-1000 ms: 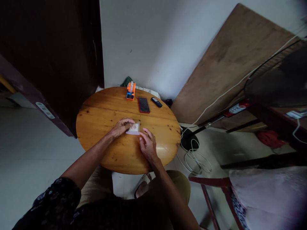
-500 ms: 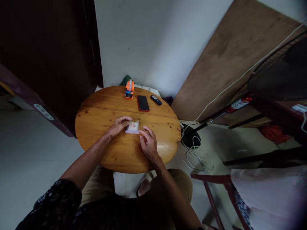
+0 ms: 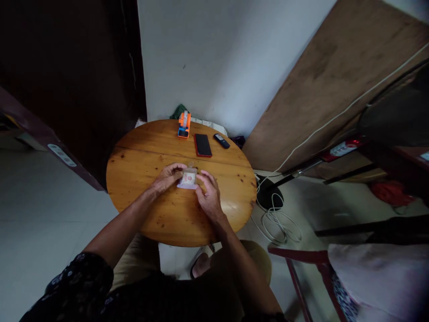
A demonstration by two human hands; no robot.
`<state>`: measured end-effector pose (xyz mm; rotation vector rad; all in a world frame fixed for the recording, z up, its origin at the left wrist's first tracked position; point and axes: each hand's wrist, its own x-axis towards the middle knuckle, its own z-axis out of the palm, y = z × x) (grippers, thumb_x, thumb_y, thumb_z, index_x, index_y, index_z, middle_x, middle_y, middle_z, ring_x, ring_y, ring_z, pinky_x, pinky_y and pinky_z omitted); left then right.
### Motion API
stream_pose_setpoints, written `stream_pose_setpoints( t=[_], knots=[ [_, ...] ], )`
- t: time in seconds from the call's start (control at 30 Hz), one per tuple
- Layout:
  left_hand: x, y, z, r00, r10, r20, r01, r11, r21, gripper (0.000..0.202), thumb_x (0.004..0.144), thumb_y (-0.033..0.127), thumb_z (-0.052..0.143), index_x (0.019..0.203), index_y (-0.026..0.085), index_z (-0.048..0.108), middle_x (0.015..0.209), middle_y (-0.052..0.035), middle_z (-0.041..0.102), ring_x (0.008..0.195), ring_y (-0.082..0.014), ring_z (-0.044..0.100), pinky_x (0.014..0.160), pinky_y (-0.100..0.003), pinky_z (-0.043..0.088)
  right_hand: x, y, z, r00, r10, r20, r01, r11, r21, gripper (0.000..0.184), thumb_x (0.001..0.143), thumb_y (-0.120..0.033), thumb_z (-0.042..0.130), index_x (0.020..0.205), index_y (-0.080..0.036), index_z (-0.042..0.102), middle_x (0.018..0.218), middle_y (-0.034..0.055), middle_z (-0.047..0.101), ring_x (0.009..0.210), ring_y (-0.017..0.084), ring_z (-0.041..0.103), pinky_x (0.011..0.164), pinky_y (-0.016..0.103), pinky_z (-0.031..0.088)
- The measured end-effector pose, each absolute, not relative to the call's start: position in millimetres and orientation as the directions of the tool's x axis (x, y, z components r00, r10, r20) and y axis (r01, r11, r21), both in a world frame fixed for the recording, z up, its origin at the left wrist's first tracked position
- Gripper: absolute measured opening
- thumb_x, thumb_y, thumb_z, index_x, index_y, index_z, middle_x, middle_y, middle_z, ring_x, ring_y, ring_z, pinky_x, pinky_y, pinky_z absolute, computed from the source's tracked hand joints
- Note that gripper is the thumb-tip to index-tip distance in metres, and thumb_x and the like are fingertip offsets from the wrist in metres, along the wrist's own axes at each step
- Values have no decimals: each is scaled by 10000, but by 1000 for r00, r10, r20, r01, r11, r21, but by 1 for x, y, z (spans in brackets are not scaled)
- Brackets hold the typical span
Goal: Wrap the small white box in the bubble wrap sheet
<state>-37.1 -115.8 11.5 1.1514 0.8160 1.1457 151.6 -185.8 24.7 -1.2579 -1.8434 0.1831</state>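
A small pale packet point(image 3: 188, 179) with a reddish print lies at the middle of the round wooden table point(image 3: 140, 179). My left hand point(image 3: 167, 175) has its fingers curled and pinches the packet's left edge. My right hand point(image 3: 208, 193) grips the packet's right edge with bent fingers. Part of the packet is hidden under my fingertips.
At the table's far side stand an orange and blue tape dispenser point(image 3: 184, 125), a dark phone in a red case point(image 3: 203, 145) and a small black remote point(image 3: 221, 141). Coiled white cable point(image 3: 279, 223) lies on the floor right of the table. A large board point(image 3: 321, 85) leans against the wall.
My right hand has moved up from beside the packet and closed on its right edge. The packet now sits slightly raised between both hands.
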Motion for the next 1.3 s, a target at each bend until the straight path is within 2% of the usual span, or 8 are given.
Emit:
stream_pose_setpoints(
  t=[0.13,0.27,0.37,0.5,0.63,0.87,1.07,1.3],
  knots=[
    [-37,-115,10,259,963,73,-252,-6,968,419,649,359,830,1001,166,711,956,-47,734,830,-161,653,784,-278,508,153,-174,25,-29,861,508,605,420,-676,410,879,-265,561,1283,-210,609,1339,117,627,1269,254,563,1100,444,449],
    [-37,-113,7,262,962,71,-262,0,965,442,648,351,830,1026,167,693,974,-44,720,863,-158,648,810,-277,499,157,-149,24,53,940,337,509,265,-819,482,843,-320,611,1312,-212,585,1335,125,640,1245,264,584,1033,443,488],
    [-37,-112,6,259,963,78,-247,-12,969,454,647,345,826,1043,170,688,968,-36,711,862,-152,641,815,-274,494,159,-130,23,46,983,180,422,144,-895,504,812,-330,646,1299,-213,590,1272,119,676,1125,247,649,945,406,528],
    [-38,-112,7,241,966,92,-201,-43,979,444,651,320,813,1052,174,689,967,-33,707,869,-149,632,819,-271,495,156,-114,23,0,999,48,306,46,-951,436,789,-351,668,1203,-214,645,1044,50,735,924,191,689,874,346,544],
    [-37,-113,9,237,967,99,-203,-50,978,420,656,294,792,1045,178,685,987,-30,702,907,-152,630,871,-282,492,146,-106,22,2,998,62,232,60,-971,360,751,-377,695,1070,-211,690,876,5,731,828,170,678,808,310,544],
    [-38,-111,6,218,970,109,-205,-63,977,389,676,241,755,1053,181,675,1046,-49,699,1024,-185,626,985,-340,472,138,-98,19,-19,996,91,192,93,-977,231,714,-362,688,877,-200,713,792,-5,726,722,146,642,709,264,515],
    [-39,-108,2,216,973,75,-186,-34,982,432,677,247,761,1095,186,667,1105,-66,703,1108,-208,623,1050,-381,449,137,-99,21,0,993,120,195,118,-974,203,743,-367,666,834,-201,740,811,10,744,772,175,664,753,285,516],
    [-40,-107,-2,250,964,87,-189,-39,981,531,692,262,776,1200,194,637,1199,-93,688,1162,-229,609,1040,-395,457,129,-97,18,39,989,143,156,136,-978,212,754,-395,667,814,-206,741,796,13,746,761,189,667,751,299,513]
  ],
)
